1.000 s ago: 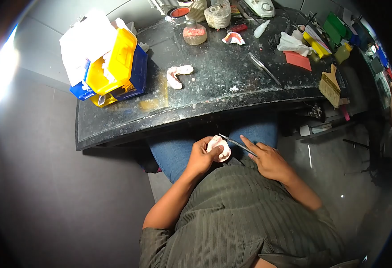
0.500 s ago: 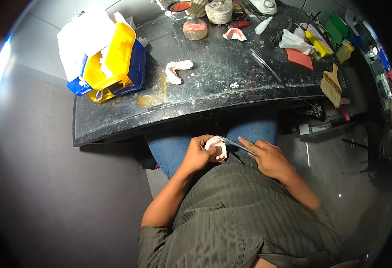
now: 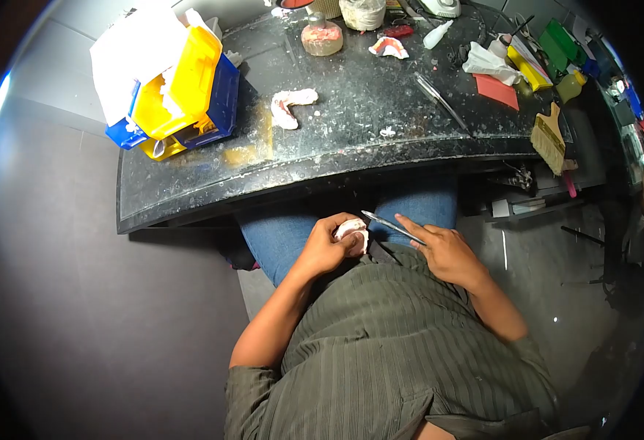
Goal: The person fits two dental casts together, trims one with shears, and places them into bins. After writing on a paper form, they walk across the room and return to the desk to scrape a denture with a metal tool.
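Observation:
Above my lap, my left hand [image 3: 325,246] is closed around a whitish dental cast [image 3: 352,228], its thumb pressed on the inner side. My right hand [image 3: 448,254] grips a slim metal knife [image 3: 389,224], with the index finger stretched along it. The knife's tip points up and left and stands just off the cast. Its handle end is hidden in the palm. On the bench lies another horseshoe-shaped dental cast [image 3: 287,110], whitish with some pink.
The worn black bench [image 3: 366,158] curves in front of me. A yellow and blue bin [image 3: 223,95] stands at its left. At the back are a glass burner [image 3: 322,38] and a pink-and-white denture piece [image 3: 389,48]. A pen [image 3: 443,105] and a brush [image 3: 549,139] lie right.
The knife has come off the cast's edge and its tip has swung upward. My left hand has tilted the cast and shifted it slightly left. The view has shifted a little.

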### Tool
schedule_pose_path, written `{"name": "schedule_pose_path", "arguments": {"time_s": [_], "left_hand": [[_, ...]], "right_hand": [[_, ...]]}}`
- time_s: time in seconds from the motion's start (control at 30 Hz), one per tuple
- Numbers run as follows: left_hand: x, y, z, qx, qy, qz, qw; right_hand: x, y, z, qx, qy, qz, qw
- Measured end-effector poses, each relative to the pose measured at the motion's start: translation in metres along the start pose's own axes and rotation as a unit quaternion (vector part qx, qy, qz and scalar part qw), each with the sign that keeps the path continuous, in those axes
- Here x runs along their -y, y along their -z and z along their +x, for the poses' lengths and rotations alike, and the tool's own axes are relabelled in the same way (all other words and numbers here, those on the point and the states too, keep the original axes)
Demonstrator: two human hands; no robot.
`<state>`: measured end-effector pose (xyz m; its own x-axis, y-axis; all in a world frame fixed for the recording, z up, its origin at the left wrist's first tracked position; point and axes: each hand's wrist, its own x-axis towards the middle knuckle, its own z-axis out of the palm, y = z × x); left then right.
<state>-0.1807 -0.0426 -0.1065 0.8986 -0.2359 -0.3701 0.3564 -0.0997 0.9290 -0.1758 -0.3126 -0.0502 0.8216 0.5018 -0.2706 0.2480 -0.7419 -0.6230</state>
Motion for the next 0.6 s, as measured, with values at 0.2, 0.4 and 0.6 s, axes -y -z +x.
{"name": "schedule_pose_path", "arguments": {"time_s": [0.2, 0.4, 0.6], "left_hand": [[0.0, 0.003, 0.003, 0.013, -0.002, 0.032, 0.999], [0.006, 0.006, 0.007, -0.006, 0.018, -0.087, 0.996], [-0.003, 0.007, 0.009, -0.025, 0.077, -0.248, 0.965]], "right_hand": [[-0.012, -0.007, -0.001, -0.005, 0.028, 0.015, 0.999], [-0.016, -0.006, 0.002, -0.029, 0.025, 0.06, 0.997], [-0.016, -0.01, 0.003, -0.051, 0.029, 0.13, 0.99]]}}
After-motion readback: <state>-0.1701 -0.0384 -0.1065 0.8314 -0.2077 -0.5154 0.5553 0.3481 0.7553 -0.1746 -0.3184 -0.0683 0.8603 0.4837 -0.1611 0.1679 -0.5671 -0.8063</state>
